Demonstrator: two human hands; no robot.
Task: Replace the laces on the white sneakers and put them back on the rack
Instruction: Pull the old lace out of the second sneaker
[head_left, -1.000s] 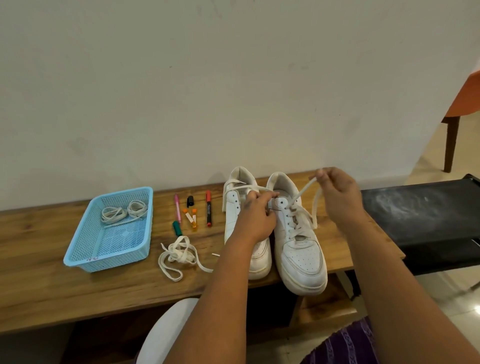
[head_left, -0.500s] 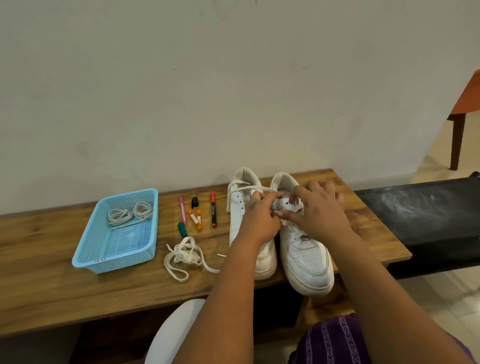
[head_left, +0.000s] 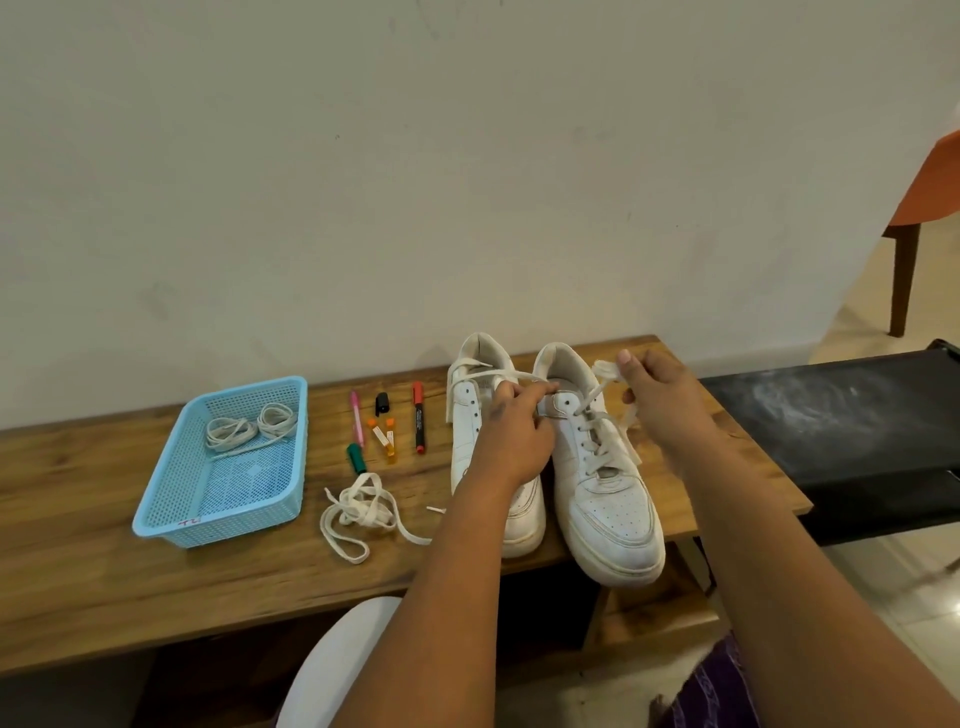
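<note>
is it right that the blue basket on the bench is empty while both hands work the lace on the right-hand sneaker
Not quite. The head view shows the blue basket is not empty: two coiled white laces lie at its far end. The rest holds: it sits on the bench, and the left hand and right hand both work the lace on the right-hand sneaker.

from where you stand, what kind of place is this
Probably a home, perhaps an entryway: a wooden bench against a plain wall, a black shoe rack beside it, tiled floor.
</note>
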